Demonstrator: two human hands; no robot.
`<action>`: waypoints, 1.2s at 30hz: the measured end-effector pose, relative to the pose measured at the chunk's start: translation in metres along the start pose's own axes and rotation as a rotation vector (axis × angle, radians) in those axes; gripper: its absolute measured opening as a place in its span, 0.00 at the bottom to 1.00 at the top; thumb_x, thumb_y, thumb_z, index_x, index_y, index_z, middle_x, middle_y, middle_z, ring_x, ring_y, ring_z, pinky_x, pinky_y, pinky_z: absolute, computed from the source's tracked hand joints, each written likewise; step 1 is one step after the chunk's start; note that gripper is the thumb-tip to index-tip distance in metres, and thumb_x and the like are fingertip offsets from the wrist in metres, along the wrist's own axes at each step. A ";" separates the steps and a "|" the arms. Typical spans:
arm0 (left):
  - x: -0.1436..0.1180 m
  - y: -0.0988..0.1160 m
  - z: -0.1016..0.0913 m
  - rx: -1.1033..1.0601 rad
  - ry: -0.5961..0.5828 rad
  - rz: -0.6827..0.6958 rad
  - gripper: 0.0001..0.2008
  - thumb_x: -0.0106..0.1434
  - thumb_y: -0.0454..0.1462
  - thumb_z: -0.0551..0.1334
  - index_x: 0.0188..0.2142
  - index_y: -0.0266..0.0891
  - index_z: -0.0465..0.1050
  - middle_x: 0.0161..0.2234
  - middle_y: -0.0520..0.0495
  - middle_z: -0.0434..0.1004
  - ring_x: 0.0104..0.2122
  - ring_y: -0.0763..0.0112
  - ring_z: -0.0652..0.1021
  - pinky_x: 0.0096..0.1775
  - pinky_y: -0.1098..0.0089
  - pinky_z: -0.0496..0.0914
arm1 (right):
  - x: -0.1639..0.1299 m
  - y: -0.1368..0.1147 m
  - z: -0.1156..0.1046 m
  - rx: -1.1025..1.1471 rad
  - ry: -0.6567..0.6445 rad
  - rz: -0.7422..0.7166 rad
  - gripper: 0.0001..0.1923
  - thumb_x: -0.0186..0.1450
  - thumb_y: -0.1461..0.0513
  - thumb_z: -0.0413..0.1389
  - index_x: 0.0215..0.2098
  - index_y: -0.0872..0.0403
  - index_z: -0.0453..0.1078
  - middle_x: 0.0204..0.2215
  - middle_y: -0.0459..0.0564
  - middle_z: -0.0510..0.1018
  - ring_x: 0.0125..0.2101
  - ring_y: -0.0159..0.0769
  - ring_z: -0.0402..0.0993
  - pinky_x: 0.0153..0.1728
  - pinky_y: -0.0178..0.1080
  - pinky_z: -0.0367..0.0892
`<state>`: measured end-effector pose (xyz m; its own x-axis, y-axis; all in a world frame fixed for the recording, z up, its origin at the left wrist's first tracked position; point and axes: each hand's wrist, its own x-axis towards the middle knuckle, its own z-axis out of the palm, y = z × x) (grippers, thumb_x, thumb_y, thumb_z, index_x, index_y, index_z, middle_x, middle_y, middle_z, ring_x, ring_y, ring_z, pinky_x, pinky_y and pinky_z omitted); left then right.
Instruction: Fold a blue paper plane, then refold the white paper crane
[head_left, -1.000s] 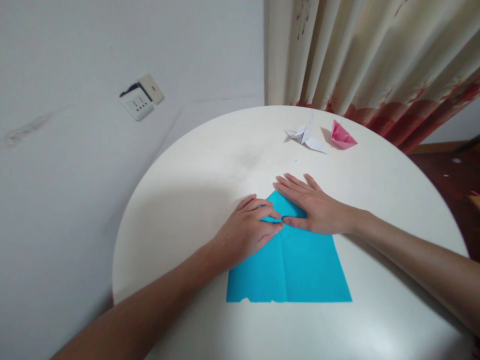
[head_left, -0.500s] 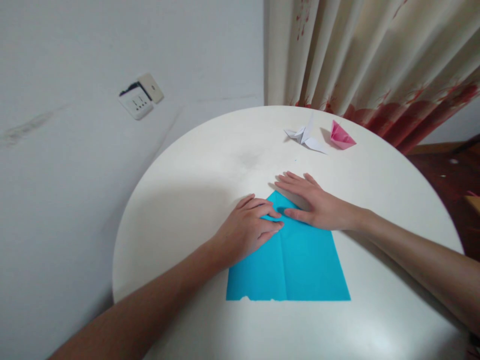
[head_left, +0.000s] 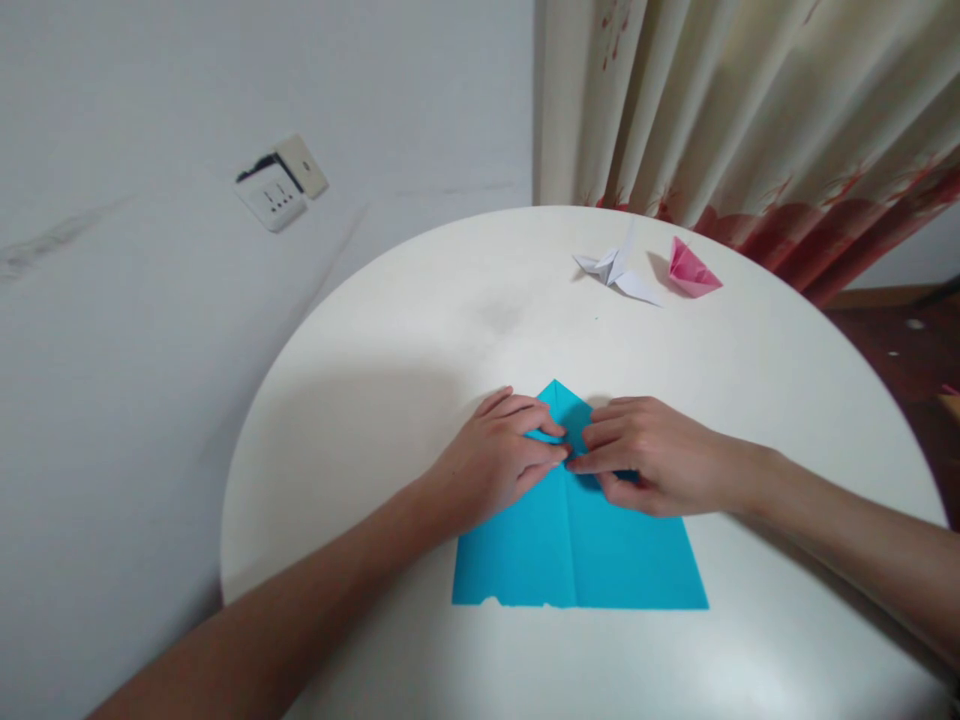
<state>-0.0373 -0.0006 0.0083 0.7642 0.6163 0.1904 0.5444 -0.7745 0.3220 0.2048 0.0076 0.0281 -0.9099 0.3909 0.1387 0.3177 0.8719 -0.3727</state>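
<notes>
R hand moved lower, right of frame ctr, fingers curled, pinch unclear; L hand fingers slightly spread on paper. Risk: L slips, paper creases crooked.

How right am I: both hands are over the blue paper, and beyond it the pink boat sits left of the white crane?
One slip: the pink boat sits right of the white crane, as the head view shows. The left hand and right hand are over the blue paper, as you say.
</notes>
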 end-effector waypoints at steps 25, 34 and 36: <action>0.001 -0.003 0.003 0.011 0.017 0.011 0.12 0.70 0.41 0.58 0.45 0.51 0.81 0.59 0.53 0.73 0.56 0.61 0.71 0.56 0.55 0.66 | 0.006 0.016 0.010 -0.173 0.205 0.378 0.21 0.69 0.62 0.48 0.59 0.55 0.68 0.50 0.58 0.73 0.45 0.47 0.66 0.47 0.48 0.62; 0.003 0.004 -0.002 0.050 -0.015 -0.016 0.14 0.71 0.44 0.56 0.42 0.51 0.81 0.58 0.57 0.74 0.57 0.59 0.71 0.56 0.55 0.66 | 0.007 -0.003 0.012 -0.415 0.102 0.419 0.24 0.71 0.58 0.47 0.62 0.55 0.64 0.59 0.59 0.69 0.51 0.52 0.64 0.49 0.51 0.60; 0.003 0.004 -0.002 0.061 -0.022 -0.015 0.14 0.71 0.44 0.55 0.43 0.52 0.81 0.59 0.57 0.73 0.58 0.60 0.71 0.56 0.55 0.66 | 0.001 -0.010 0.012 -0.469 0.090 0.432 0.24 0.71 0.58 0.46 0.64 0.56 0.62 0.60 0.59 0.67 0.52 0.53 0.64 0.50 0.52 0.59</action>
<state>-0.0335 -0.0019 0.0125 0.7627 0.6252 0.1654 0.5756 -0.7728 0.2672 0.1976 -0.0042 0.0210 -0.6546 0.7409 0.1499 0.7518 0.6589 0.0260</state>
